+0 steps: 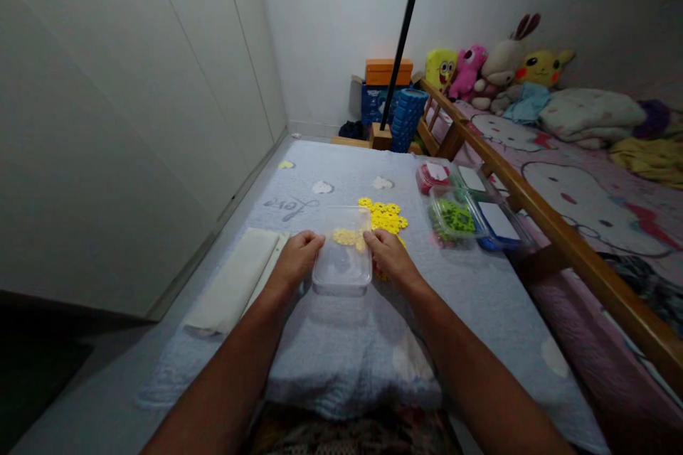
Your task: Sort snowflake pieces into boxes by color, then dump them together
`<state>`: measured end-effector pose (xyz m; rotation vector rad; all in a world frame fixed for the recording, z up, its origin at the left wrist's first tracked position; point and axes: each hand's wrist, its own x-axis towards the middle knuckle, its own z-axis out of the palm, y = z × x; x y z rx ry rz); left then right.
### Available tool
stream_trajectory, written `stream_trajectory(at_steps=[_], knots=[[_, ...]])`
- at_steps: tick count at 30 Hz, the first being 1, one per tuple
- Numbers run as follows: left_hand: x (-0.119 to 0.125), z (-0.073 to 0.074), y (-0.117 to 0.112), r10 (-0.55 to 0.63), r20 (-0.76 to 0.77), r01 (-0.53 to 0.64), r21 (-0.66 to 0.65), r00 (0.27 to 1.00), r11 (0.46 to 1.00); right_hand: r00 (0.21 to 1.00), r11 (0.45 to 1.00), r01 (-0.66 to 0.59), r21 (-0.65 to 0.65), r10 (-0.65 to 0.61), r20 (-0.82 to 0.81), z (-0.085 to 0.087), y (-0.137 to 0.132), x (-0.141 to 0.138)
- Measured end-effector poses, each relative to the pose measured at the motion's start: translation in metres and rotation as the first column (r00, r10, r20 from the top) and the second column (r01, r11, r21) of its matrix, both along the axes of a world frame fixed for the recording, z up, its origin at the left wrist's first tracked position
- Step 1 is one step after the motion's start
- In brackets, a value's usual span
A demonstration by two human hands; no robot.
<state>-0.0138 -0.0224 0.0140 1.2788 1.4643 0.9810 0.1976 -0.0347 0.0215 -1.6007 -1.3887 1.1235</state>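
Note:
A clear plastic container (341,271) is held between both hands above the cloth-covered table. My left hand (297,256) grips its left edge, fingers closed with the thumb on top. On the opposite edge my right hand (391,253) pinches the rim the same way. Yellow flower-shaped pieces (385,217) lie in a cluster behind and to the right of the container. More yellow shows through the clear plastic; whether those pieces are inside or beneath it, I cannot tell. A little red shows below my right hand.
Right of the hands stand several clear boxes: one with red contents (425,181), one with green pieces (453,217), one with blue (496,224). A folded off-white cloth item (235,277) lies left. Beyond are a wooden bed rail (496,146), a blue foam roller (408,121) and a black pole (405,35).

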Motion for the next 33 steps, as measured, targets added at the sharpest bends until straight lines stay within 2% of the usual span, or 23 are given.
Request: stream_trajectory(at_steps=[3, 7, 14, 16, 19, 21, 23, 29, 33], knots=[[0.001, -0.004, -0.001, 0.002, 0.001, -0.002, 0.003, 1.000, 1.000, 0.997, 0.999, 0.004, -0.036, -0.006, -0.073, -0.003, -0.002, -0.003], [0.003, -0.006, -0.001, 0.014, 0.044, -0.014, 0.010, 0.999, 1.000, 0.997, 1.000, 0.010, -0.019, -0.011, -0.079, -0.007, 0.002, -0.005], [0.003, 0.005, 0.000, 0.029, 0.183, -0.017, -0.063, 0.983, 0.998, 0.994, 0.998, -0.048, -0.033, 0.044, -0.103, -0.002, 0.006, 0.001], [-0.002, 0.010, 0.007, 0.035, 0.182, -0.026, -0.047, 0.983, 0.999, 0.998, 0.999, -0.039, 0.026, 0.040, -0.058, 0.003, 0.010, 0.007], [-0.012, 0.017, 0.029, 0.063, 0.132, -0.065, 0.008, 0.989, 0.998, 0.989, 0.964, 0.000, 0.267, -0.040, 0.145, 0.007, 0.017, 0.016], [-0.019, 0.021, 0.049, 0.076, 0.035, -0.077, 0.033, 0.996, 0.996, 0.942, 0.911, -0.063, 0.408, -0.081, 0.327, 0.006, 0.019, 0.020], [-0.025, 0.022, 0.070, 0.087, -0.082, -0.083, 0.057, 0.993, 0.995, 0.874, 0.874, -0.185, 0.449, -0.063, 0.482, 0.003, 0.016, 0.020], [-0.040, 0.013, 0.119, 0.119, -0.368, -0.086, 0.107, 0.922, 0.991, 0.676, 0.823, -0.461, 0.333, 0.082, 0.733, -0.011, -0.004, 0.009], [-0.045, 0.012, 0.127, 0.245, -0.461, -0.182, 0.176, 0.853, 0.967, 0.567, 0.793, -0.561, 0.238, 0.158, 0.809, -0.019, -0.007, 0.004]])
